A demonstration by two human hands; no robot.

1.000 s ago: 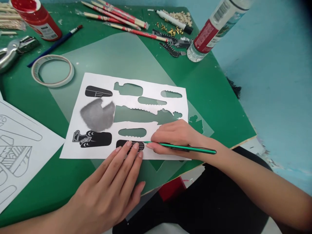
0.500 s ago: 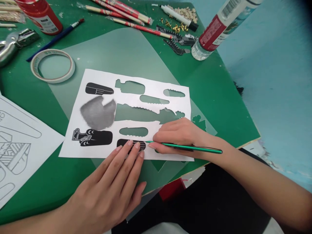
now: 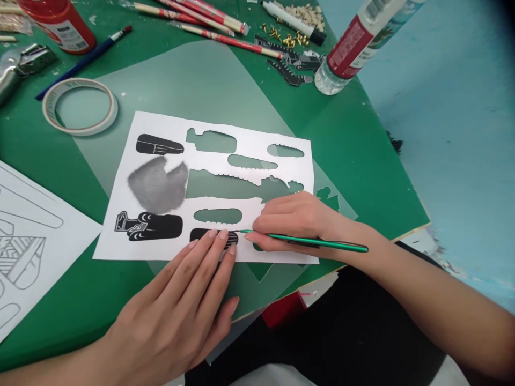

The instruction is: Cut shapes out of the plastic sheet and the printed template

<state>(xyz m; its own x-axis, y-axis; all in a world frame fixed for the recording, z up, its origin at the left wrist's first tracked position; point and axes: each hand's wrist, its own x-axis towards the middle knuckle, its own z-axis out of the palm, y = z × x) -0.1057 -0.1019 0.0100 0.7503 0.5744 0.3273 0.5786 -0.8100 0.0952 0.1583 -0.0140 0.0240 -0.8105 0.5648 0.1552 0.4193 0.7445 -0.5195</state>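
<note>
A white paper sheet [image 3: 120,177] with printed black shapes and several cut-out openings lies on a translucent plastic sheet [image 3: 201,75]. My right hand [image 3: 293,222] grips a slim green craft knife [image 3: 322,243], its tip at the right end of a black striped shape [image 3: 198,234] near the sheet's lower edge. Flat over that shape, my left hand [image 3: 181,303] presses the paper with its fingers stretched out. Left of it is another black printed shape [image 3: 167,227], with a grey brushed patch [image 3: 161,185] above.
A tape roll [image 3: 112,110], blue paintbrush [image 3: 86,63], metal hole punch [image 3: 20,67] and red paint bottle [image 3: 64,27] stand to the left. Far right are a water bottle [image 3: 346,51], cut black pieces [image 3: 287,72], a marker [image 3: 292,21] and brass fasteners [image 3: 287,38]. A drawing sheet [image 3: 68,236] lies left.
The view has shifted slightly, so the table things sit a little further left and up. Both hands keep nearly the same place, the knife tip still at the striped shape's right end.
</note>
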